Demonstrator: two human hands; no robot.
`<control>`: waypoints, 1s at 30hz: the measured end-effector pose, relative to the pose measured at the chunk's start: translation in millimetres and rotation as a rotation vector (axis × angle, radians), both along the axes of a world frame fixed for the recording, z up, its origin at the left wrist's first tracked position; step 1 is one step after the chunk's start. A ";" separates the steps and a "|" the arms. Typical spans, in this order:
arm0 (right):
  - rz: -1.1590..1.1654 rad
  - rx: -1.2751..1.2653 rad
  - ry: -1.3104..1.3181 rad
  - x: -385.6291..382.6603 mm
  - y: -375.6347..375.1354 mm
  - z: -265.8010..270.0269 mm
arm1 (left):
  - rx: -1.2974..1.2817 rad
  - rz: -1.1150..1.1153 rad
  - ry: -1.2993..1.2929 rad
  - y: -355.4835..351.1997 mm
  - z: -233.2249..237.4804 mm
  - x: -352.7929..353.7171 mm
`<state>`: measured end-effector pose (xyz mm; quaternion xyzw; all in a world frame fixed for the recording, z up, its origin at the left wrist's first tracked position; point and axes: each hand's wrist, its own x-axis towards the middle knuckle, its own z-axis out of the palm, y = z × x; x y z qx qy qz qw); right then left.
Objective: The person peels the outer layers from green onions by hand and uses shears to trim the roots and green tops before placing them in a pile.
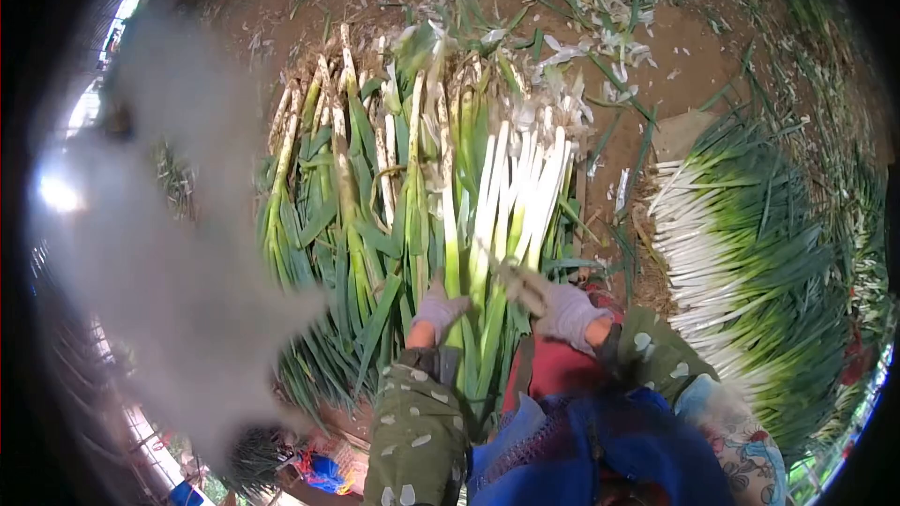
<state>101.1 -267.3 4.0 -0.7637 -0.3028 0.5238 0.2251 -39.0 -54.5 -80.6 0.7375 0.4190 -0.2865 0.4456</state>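
My left hand (pixel 439 311), in a pale glove, is closed around the green lower part of a long green onion (pixel 450 234), with its white, root end pointing away from me. To the right, my gloved right hand (pixel 562 311) is beside the leaves of a bunch of peeled green onions (pixel 520 192). Its fingertips look brownish and smeared, reaching left over the stalks, and I cannot tell whether they grip anything. Unpeeled green onions (pixel 342 164) with soil on their stems lie in a pile left of my left hand.
A long row of cleaned green onions (pixel 731 262) lies on the right, white ends facing left. Peeled skins and leaf scraps (pixel 600 37) litter the brown ground (pixel 694 75) beyond. A grey blur covers much of the left side. A blue cloth (pixel 581 450) lies over my lap.
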 end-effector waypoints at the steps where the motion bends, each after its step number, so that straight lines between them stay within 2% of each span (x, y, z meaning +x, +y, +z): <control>1: 0.212 0.155 -0.133 -10.3 -4.4 3.5 | -0.015 -0.005 -0.019 -2.8 -0.2 -6.7; 3: 0.117 0.299 -0.010 -34.8 -20.4 -16.1 | -0.027 0.006 -0.042 -11.3 9.4 -10.4; 4: 0.120 0.300 -0.030 -27.2 -13.9 -33.9 | -0.031 0.010 0.019 -16.5 10.8 -8.9; 5: 0.159 0.155 -0.068 -23.8 -3.7 -52.0 | -0.089 0.041 -0.063 -20.7 14.9 -11.8; 7: 0.180 0.007 -0.100 -11.4 15.8 -61.1 | -0.142 0.146 -0.062 -19.7 -35.4 -46.5; 9: 0.038 -0.060 -0.080 17.1 38.3 -59.3 | -0.066 0.050 -0.146 -20.3 -31.7 -46.2; 11: -0.030 -0.069 -0.051 38.6 62.6 -65.6 | -0.145 0.170 -0.136 -27.4 -17.3 -45.6; 12: -0.096 -0.083 -0.017 42.4 67.1 -67.7 | -0.258 0.226 -0.049 -28.3 12.4 -28.9; 13: -0.100 -0.085 -0.019 40.7 66.0 -67.4 | -0.260 0.221 -0.050 -30.3 17.0 -27.1; 15: 0.233 -0.055 -0.170 29.7 61.6 -63.1 | -0.273 0.254 -0.083 -33.1 21.6 -27.6; 16: 0.177 -0.081 -0.030 25.6 53.6 -40.7 | -0.275 0.256 -0.092 -32.1 16.8 -30.2; 19: 0.178 0.022 -0.274 28.1 36.8 -75.2 | -0.353 0.251 -0.093 -35.5 0.2 -46.4; 20: -0.232 0.034 0.006 38.5 35.7 -80.3 | -0.280 0.159 -0.076 -36.4 2.1 -49.4; 22: 0.026 0.241 -0.246 3.2 23.0 -145.6 | -0.210 0.106 -0.090 -45.8 31.6 -21.5; 23: 0.239 -0.014 -0.212 2.3 24.5 -80.3 | -0.263 0.045 -0.141 -42.7 20.0 -23.1; 25: 0.073 0.077 -0.022 5.7 20.5 -90.6 | -0.479 0.045 -0.541 -39.0 -72.6 -23.1; 26: -0.007 0.121 0.073 6.3 18.1 -95.9 | -0.456 -0.067 -0.448 -41.5 -86.2 -7.6; 28: -0.279 0.246 -0.106 33.4 16.6 -123.9 | -0.347 -0.234 -0.205 -37.3 -88.6 -12.9; 30: -0.391 0.180 0.057 57.5 13.1 -81.3 | -0.194 -0.344 0.047 -32.2 -80.7 -18.2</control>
